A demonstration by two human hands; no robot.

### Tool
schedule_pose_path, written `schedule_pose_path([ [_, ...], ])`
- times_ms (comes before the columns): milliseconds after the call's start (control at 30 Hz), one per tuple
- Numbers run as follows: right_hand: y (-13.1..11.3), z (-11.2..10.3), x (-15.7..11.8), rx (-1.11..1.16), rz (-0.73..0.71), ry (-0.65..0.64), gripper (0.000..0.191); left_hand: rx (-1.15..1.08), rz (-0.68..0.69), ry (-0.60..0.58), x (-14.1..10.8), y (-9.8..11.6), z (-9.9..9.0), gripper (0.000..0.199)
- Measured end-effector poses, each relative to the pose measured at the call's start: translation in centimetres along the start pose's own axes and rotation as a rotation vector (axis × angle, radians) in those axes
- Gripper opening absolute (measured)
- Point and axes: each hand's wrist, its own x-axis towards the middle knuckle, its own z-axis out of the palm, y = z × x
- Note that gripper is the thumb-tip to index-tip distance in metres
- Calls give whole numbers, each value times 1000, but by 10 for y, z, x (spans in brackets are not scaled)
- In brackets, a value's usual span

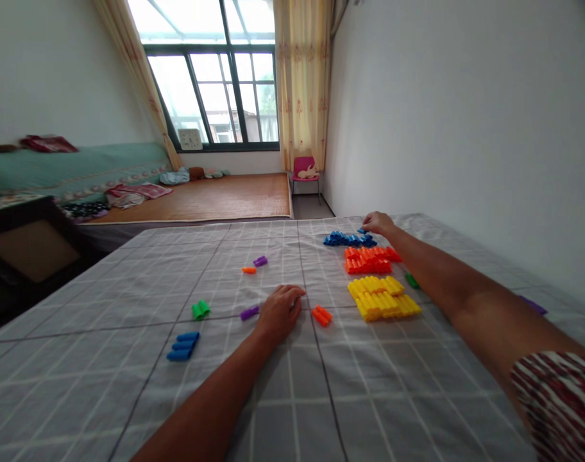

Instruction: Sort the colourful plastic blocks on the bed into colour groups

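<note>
My right hand (pixel 379 222) reaches to the far side of the cloth, thumb and fingers pinched on a small blue plastic tube (pixel 362 231). Just beside it lies a pile of blue tubes (pixel 345 239). Nearer to me are a stack of orange tubes (pixel 368 262) and a stack of yellow tubes (pixel 381 298). My left hand (pixel 279 313) rests on the cloth, fingers loosely bent and thumb apart, with nothing visible in it. A purple tube (pixel 249 312) lies to its left, and a few orange tubes (pixel 322 315) to its right.
A grey checked cloth (pixel 273 398) covers the surface. Blue tubes (pixel 183 346), green tubes (pixel 201 310), an orange tube (pixel 249 270) and another purple tube (pixel 260 261) lie leftward. Green (pixel 411 280) and purple pieces (pixel 534 305) sit by my right arm. A white wall (pixel 466 128) stands right.
</note>
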Motion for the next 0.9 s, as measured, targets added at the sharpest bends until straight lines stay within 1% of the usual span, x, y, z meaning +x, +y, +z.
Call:
schedule_pose_path([
  [133,0,4,-18,-10,-23,-50,26,7,0,-13,0,2,-1,26],
  [233,2,1,-22,13,-1,-57,28,15,6,-14,0,2,-2,26],
  [300,4,-1,-22,50,30,-127,30,18,8,-11,0,2,-2,26],
  [367,6,-3,-22,131,88,-241,32,17,12,-9,0,1,-1,26],
  [433,6,-4,-22,229,140,-314,36,14,15,-5,0,0,0,26],
  [500,5,-3,-23,295,162,-327,41,14,14,-9,1,0,0,26],
  [600,4,-3,-25,333,173,-343,46,18,15,-22,1,1,0,26],
  [800,-1,-10,-33,317,197,-349,37,18,15,-30,1,2,-2,26],
  [900,-4,-14,-38,313,180,-324,39,16,12,-34,1,3,-3,26],
])
